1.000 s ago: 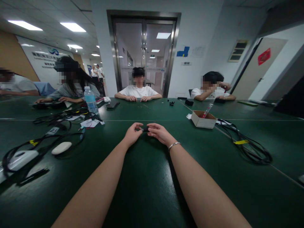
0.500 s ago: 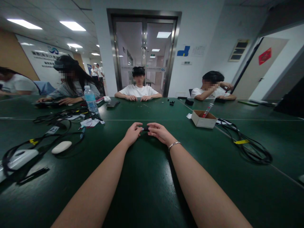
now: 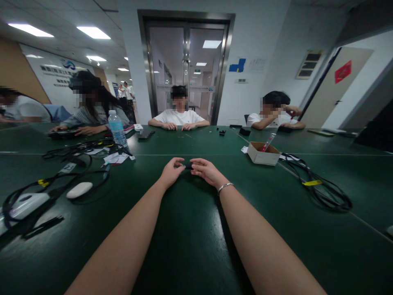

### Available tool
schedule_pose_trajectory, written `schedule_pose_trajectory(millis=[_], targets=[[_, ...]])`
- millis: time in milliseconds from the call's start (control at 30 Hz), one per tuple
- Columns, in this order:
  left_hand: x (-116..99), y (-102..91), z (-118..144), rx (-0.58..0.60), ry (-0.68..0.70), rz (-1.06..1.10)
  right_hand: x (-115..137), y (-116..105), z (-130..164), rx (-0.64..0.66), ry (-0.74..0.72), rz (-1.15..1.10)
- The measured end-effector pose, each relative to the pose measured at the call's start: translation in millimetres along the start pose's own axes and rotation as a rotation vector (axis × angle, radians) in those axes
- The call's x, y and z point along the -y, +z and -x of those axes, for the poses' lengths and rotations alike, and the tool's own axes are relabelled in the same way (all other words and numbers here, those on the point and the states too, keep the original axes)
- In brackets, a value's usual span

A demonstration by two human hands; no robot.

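A small black piece (image 3: 188, 166) with a shiny end on its left side is held between my two hands, just above the green tabletop. My left hand (image 3: 172, 171) pinches at the shiny end with thumb and forefinger. The fingers of my right hand (image 3: 206, 171) close on the black end from the other side, partly covering it. Its exact kind is too small to make out. A silver bracelet (image 3: 225, 187) circles my right wrist.
On the left lie black cables (image 3: 84, 164), a white mouse (image 3: 80, 190), papers (image 3: 116, 158) and a water bottle (image 3: 116, 128). To the right are an open small box (image 3: 263, 159) and a coiled cable (image 3: 325, 192). Several people sit around the green table (image 3: 190, 229).
My hands stay in nearly the same place around the small black piece, with only a slight shift of the fingers.
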State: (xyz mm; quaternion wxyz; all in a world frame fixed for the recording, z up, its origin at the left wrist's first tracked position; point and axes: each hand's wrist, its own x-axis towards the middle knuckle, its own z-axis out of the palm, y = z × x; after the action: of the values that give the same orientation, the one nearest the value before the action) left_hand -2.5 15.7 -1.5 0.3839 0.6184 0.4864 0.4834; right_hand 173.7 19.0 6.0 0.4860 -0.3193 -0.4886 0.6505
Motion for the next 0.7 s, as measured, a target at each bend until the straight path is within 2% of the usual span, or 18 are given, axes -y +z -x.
schedule_pose_trajectory(millis=[700], targets=[[4.8, 0.2, 0.5, 0.065, 0.026, -0.043, 0.1, 0.0, -0.2, 0.020, 0.001, 0.010]])
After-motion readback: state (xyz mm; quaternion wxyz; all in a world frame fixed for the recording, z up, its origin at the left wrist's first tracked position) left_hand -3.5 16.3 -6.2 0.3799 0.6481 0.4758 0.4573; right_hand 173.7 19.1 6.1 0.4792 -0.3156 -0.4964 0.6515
